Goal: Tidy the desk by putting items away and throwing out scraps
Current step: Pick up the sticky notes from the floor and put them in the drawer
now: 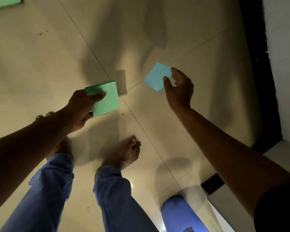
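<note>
Head view, looking straight down at a glossy beige tiled floor (40, 67) with thin grout lines crossing diagonally. Lighting dim; hand and paper shadows fall across the tiles ahead.

Edges: a black skirting strip (256, 47) runs down the right side, with a white wall (285, 47) beyond it. At lower right, a pale ledge or furniture edge with a black block on it; what it is cannot be told. A blue cylindrical object (179, 213) stands at the bottom edge, just right of the right leg. Open tile lies ahead and to the left of both hands.

Left hand (80, 109): thumb pressed on top, fingers curled beneath, pinching a green square paper sheet (107, 99) at its near-left corner. The sheet is held in the air above the floor and looks folded or layered along its top edge.

Right hand (177, 87): thumb and fingertips pinch a light blue square paper piece (157, 76) at its right edge. The piece is tilted like a diamond and held clear of the floor, well apart from the green sheet.

A second green paper scrap (5, 2) lies on the floor at the top-left corner, cut off by the frame.

Below: bare feet (126, 153) on the tile, blue jeans (114, 198) on both legs.
</note>
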Demonstrator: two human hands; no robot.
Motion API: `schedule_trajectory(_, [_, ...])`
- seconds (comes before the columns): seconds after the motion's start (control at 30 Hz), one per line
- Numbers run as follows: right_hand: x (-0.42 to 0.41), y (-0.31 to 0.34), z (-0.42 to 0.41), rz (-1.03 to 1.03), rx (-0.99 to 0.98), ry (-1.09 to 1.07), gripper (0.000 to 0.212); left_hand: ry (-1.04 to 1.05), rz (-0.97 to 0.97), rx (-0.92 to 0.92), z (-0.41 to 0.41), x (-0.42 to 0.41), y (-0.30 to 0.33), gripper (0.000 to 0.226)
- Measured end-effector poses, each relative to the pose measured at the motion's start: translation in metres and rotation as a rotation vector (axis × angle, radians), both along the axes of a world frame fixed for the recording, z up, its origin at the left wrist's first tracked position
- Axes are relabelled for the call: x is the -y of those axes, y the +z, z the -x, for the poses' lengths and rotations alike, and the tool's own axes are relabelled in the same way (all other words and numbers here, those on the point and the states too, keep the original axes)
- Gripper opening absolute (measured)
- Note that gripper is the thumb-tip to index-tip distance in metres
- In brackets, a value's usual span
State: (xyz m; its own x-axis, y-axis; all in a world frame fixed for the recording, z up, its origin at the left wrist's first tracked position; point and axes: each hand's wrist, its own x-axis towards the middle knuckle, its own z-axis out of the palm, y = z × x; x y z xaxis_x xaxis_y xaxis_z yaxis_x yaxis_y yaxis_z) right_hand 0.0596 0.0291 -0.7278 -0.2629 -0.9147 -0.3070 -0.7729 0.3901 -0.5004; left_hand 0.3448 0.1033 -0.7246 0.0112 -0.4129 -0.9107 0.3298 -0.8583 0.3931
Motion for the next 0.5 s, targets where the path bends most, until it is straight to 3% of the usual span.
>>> schedule_trajectory(0.23, [-0.008,0.025,-0.107,-0.111,0.386,-0.194,0.024,0.070,-0.017,0.003,-0.024,-0.009,0.009,0.020])
schedule_trajectory(0.37, [-0.016,0.041,-0.145,-0.231,0.584,-0.153,0.026,0.130,-0.075,0.062,-0.052,-0.025,0.015,0.025])
schedule_trajectory(0.5, [-0.030,0.047,-0.174,-0.357,0.641,-0.124,0.031,0.193,-0.130,0.043,-0.080,-0.040,0.030,0.023])
